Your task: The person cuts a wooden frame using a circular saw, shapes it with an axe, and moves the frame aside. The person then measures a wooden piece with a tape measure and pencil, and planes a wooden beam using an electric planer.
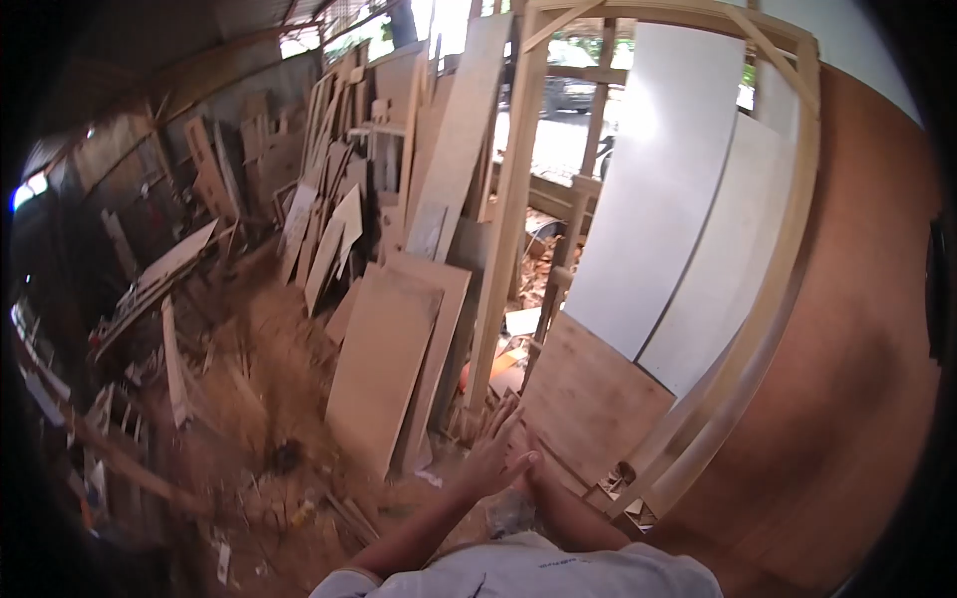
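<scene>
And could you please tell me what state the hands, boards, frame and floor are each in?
left hand: empty-looking, fingers extended
right hand: beside the left, partly hidden; open or closed, I can't tell
tan board: propped up, leaning back
wooden frame: standing upright
white panel: on end, seen through the frame
floor: dusty, strewn with scraps

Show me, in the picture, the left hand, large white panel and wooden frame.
Left hand [485, 462]: head view, below its fingers.
Large white panel [653, 189]: head view, its middle.
Wooden frame [508, 219]: head view, its left post.
</scene>
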`<state>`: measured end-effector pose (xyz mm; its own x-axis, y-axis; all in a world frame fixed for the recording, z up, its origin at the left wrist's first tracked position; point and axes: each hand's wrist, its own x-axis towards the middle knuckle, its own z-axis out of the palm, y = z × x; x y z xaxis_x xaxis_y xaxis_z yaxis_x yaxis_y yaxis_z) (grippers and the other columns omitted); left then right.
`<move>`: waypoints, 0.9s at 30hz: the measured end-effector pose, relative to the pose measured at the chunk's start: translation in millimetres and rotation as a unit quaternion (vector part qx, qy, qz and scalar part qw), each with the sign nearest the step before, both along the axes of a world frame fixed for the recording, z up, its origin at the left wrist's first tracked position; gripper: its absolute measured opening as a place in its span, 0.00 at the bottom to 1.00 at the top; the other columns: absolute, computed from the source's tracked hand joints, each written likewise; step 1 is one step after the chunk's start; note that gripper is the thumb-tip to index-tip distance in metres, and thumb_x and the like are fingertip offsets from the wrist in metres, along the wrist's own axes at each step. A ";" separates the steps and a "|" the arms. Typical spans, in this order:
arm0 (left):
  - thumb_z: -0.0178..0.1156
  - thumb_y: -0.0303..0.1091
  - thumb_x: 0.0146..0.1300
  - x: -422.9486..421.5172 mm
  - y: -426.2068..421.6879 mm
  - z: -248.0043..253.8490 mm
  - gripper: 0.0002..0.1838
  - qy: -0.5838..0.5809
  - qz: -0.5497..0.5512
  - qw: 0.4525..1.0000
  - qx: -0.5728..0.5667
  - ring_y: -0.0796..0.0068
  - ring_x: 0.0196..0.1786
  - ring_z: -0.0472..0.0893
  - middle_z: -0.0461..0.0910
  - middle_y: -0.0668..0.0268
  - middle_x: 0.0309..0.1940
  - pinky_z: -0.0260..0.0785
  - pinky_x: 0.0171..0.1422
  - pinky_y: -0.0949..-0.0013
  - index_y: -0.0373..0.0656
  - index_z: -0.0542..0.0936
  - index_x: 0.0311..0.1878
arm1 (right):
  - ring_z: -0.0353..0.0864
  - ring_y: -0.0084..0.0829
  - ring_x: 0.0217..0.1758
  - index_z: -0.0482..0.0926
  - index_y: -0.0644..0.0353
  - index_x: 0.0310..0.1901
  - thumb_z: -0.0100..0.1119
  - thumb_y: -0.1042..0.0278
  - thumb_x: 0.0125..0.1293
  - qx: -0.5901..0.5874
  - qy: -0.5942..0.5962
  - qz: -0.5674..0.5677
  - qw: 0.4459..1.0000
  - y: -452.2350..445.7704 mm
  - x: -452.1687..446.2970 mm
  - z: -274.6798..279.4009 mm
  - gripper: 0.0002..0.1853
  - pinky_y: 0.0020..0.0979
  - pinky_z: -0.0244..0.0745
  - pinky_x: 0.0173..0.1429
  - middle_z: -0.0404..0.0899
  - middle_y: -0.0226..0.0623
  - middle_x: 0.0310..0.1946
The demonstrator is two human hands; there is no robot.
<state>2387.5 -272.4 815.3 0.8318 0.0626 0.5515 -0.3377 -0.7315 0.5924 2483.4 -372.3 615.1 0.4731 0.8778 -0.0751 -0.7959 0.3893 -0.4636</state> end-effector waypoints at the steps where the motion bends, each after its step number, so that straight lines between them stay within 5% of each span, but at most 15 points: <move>1: 0.62 0.53 0.75 -9.8 4.2 -28.3 0.39 0.007 0.024 0.999 -0.049 0.42 0.83 0.63 0.67 0.46 0.80 0.55 0.86 0.50 0.39 0.67 0.81 | 0.63 0.47 0.83 0.62 0.68 0.79 0.36 0.17 0.75 0.001 0.037 0.035 0.999 13.8 -19.1 27.6 0.56 0.49 0.56 0.86 0.64 0.51 0.80; 2: 0.61 0.54 0.76 -17.1 15.6 -74.0 0.39 0.011 0.048 0.994 -0.097 0.42 0.83 0.63 0.67 0.46 0.80 0.55 0.86 0.49 0.39 0.67 0.81 | 0.62 0.47 0.84 0.61 0.68 0.80 0.36 0.16 0.75 -0.013 0.067 0.064 0.996 24.6 -39.3 57.7 0.56 0.49 0.54 0.87 0.63 0.50 0.81; 5: 0.54 0.60 0.79 -78.3 45.2 -79.2 0.39 -0.032 0.121 0.985 -0.120 0.42 0.83 0.64 0.69 0.47 0.79 0.55 0.86 0.50 0.40 0.68 0.81 | 0.58 0.47 0.86 0.58 0.66 0.82 0.34 0.15 0.74 -0.073 0.042 0.124 0.989 36.6 -103.6 140.9 0.57 0.48 0.50 0.88 0.60 0.49 0.83; 6: 0.51 0.58 0.81 -107.8 67.8 -110.6 0.37 0.012 0.119 0.939 -0.324 0.50 0.74 0.72 0.75 0.51 0.70 0.62 0.80 0.52 0.38 0.70 0.79 | 0.55 0.46 0.87 0.56 0.65 0.83 0.33 0.15 0.74 -0.061 -0.037 0.139 0.988 33.2 -125.9 159.9 0.57 0.48 0.48 0.89 0.57 0.48 0.84; 9: 0.46 0.57 0.84 -180.9 64.8 -118.9 0.34 0.011 0.257 0.746 -0.614 0.61 0.61 0.82 0.84 0.58 0.58 0.71 0.73 0.57 0.37 0.71 0.77 | 0.40 0.45 0.92 0.50 0.65 0.85 0.30 0.22 0.79 -0.025 -0.256 0.180 0.949 23.9 -194.2 179.4 0.53 0.46 0.35 0.91 0.44 0.50 0.88; 11: 0.43 0.60 0.84 -232.2 38.1 -109.7 0.36 -0.058 0.362 0.711 -0.601 0.62 0.61 0.82 0.83 0.58 0.60 0.71 0.73 0.59 0.37 0.70 0.78 | 0.44 0.48 0.91 0.52 0.65 0.85 0.33 0.25 0.81 -0.076 -0.523 0.112 0.841 27.6 -221.6 172.7 0.50 0.46 0.34 0.91 0.48 0.53 0.87; 13: 0.40 0.66 0.83 -236.4 -12.8 -108.7 0.41 -0.109 0.417 0.772 -0.468 0.63 0.66 0.79 0.80 0.56 0.65 0.70 0.74 0.59 0.38 0.69 0.78 | 0.48 0.50 0.90 0.55 0.66 0.84 0.36 0.31 0.83 -0.078 -0.720 0.045 0.688 43.7 -248.7 135.7 0.45 0.47 0.35 0.90 0.55 0.56 0.85; 14: 0.39 0.68 0.83 -253.2 -24.1 -103.4 0.43 -0.117 0.387 0.764 -0.504 0.64 0.69 0.77 0.78 0.56 0.68 0.67 0.76 0.59 0.37 0.68 0.79 | 0.51 0.52 0.89 0.56 0.66 0.83 0.38 0.36 0.84 -0.073 -0.792 0.007 0.606 55.5 -258.3 109.4 0.42 0.48 0.36 0.90 0.58 0.58 0.83; 15: 0.38 0.70 0.82 -269.7 -34.7 -98.3 0.45 -0.124 0.357 0.753 -0.539 0.65 0.73 0.74 0.76 0.56 0.71 0.65 0.77 0.59 0.36 0.66 0.80 | 0.54 0.51 0.88 0.57 0.67 0.82 0.37 0.37 0.85 -0.080 -0.791 0.061 0.604 56.4 -260.1 102.8 0.41 0.48 0.39 0.89 0.61 0.57 0.82; 17: 0.37 0.73 0.80 -296.7 -57.5 -65.0 0.50 -0.142 0.136 0.603 -0.773 0.68 0.81 0.66 0.70 0.56 0.78 0.57 0.83 0.60 0.33 0.62 0.82 | 0.59 0.51 0.86 0.59 0.68 0.81 0.35 0.40 0.86 -0.103 -0.793 0.151 0.581 65.1 -242.9 96.5 0.39 0.49 0.45 0.89 0.65 0.57 0.79; 20: 0.38 0.73 0.80 -335.9 -79.1 -40.6 0.50 -0.141 0.176 0.663 -0.714 0.65 0.83 0.64 0.68 0.54 0.80 0.56 0.84 0.58 0.33 0.60 0.84 | 0.67 0.52 0.81 0.61 0.67 0.81 0.35 0.37 0.85 -0.029 -0.650 0.238 0.721 84.0 -244.2 38.8 0.40 0.49 0.54 0.86 0.70 0.55 0.77; 21: 0.42 0.74 0.78 -342.0 -79.9 -40.8 0.51 -0.140 0.193 0.706 -0.667 0.60 0.83 0.65 0.67 0.51 0.81 0.56 0.84 0.54 0.35 0.61 0.84 | 0.72 0.48 0.77 0.62 0.64 0.81 0.34 0.29 0.83 -0.002 -0.560 0.235 0.795 91.4 -249.9 -22.2 0.45 0.47 0.62 0.82 0.71 0.52 0.76; 23: 0.45 0.70 0.80 -334.8 -87.1 -36.2 0.47 -0.118 0.354 0.765 -0.525 0.57 0.83 0.66 0.67 0.50 0.81 0.57 0.84 0.53 0.37 0.63 0.83 | 0.71 0.45 0.78 0.65 0.62 0.79 0.37 0.29 0.83 -0.119 -0.284 0.390 0.868 84.3 -276.9 24.1 0.43 0.43 0.61 0.83 0.70 0.46 0.77; 24: 0.46 0.67 0.80 -329.4 -83.8 -32.6 0.45 -0.103 0.430 0.782 -0.439 0.55 0.83 0.67 0.66 0.49 0.81 0.57 0.84 0.53 0.38 0.64 0.83 | 0.70 0.43 0.78 0.66 0.61 0.79 0.38 0.29 0.83 -0.173 -0.136 0.451 0.865 85.8 -292.1 62.9 0.42 0.41 0.60 0.84 0.70 0.43 0.77; 27: 0.50 0.61 0.81 -335.2 -63.9 -89.3 0.40 -0.034 0.617 0.782 -0.080 0.55 0.78 0.72 0.67 0.48 0.80 0.60 0.83 0.55 0.38 0.66 0.82 | 0.69 0.40 0.78 0.63 0.60 0.82 0.33 0.23 0.80 -0.083 -0.016 0.560 0.824 68.6 -317.0 128.5 0.48 0.41 0.61 0.82 0.65 0.37 0.81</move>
<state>2052.3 -336.3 726.0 0.0534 0.8675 0.4946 0.5325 -0.4437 0.7208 2166.3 -303.7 743.6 -0.6231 0.7437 -0.2421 -0.5985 -0.6527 -0.4644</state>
